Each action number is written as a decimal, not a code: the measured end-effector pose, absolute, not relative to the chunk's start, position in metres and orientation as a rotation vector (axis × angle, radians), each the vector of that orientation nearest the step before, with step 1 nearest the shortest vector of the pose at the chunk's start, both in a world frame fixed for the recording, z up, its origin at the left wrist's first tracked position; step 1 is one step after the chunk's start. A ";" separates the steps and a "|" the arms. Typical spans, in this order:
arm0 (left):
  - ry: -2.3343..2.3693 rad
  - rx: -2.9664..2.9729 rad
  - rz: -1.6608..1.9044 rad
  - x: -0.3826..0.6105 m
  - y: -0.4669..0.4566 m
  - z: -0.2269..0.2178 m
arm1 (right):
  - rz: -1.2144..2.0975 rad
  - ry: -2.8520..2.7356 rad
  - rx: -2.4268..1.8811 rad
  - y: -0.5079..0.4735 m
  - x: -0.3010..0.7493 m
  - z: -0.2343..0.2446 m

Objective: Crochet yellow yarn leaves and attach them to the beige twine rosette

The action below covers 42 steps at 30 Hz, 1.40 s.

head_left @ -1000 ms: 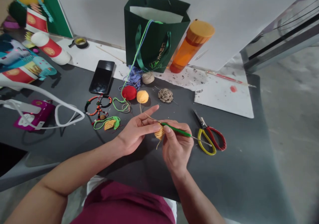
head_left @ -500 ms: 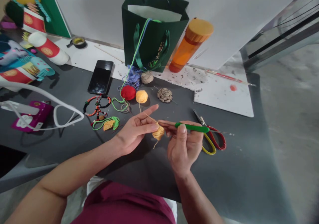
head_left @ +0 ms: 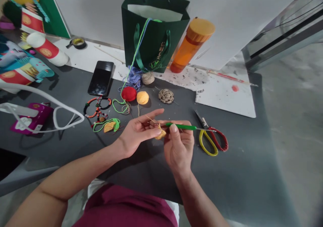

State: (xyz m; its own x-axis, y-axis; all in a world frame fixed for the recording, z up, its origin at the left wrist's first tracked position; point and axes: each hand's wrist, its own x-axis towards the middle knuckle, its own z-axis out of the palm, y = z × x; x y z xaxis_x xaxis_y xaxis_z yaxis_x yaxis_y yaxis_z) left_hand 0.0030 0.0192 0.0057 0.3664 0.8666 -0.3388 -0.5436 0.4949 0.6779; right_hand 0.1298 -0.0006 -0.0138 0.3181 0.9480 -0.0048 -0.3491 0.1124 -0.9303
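My left hand (head_left: 137, 131) pinches a small yellow crocheted piece (head_left: 160, 134) at its fingertips, with the index finger raised and a thin yarn strand running from it. My right hand (head_left: 179, 143) is shut on a green-handled crochet hook (head_left: 180, 126), whose metal shaft points right and whose tip end meets the piece. The fingers of both hands nearly touch, and they hide much of the piece. A yellow yarn ball (head_left: 142, 98) lies beyond my left hand, next to a red yarn ball (head_left: 128, 93).
Red-and-yellow-handled scissors (head_left: 210, 136) lie right of my right hand on a dark mat (head_left: 227, 173). Beyond are a phone (head_left: 101, 78), a beaded ring (head_left: 97, 107), a crocheted leaf (head_left: 109, 126), a jute rose (head_left: 166, 96), a green bag (head_left: 148, 35) and an orange bottle (head_left: 191, 45).
My right hand has moved back left toward my left hand, and the hook now lies level. The crocheted piece is more hidden by my fingers. The whole view has shifted slightly.
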 end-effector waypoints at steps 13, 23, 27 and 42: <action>0.749 0.926 1.200 -0.003 0.008 0.018 | 1.203 -0.900 -0.642 -0.007 0.134 0.004; 0.658 0.401 0.877 0.002 0.013 0.010 | 1.019 -0.925 -0.736 -0.006 0.131 -0.005; 0.705 0.418 0.930 0.004 0.013 0.010 | 0.864 -0.992 -0.803 -0.009 0.132 -0.009; 0.708 0.394 1.059 0.006 0.014 0.012 | 0.658 -1.199 -0.820 -0.008 0.132 -0.013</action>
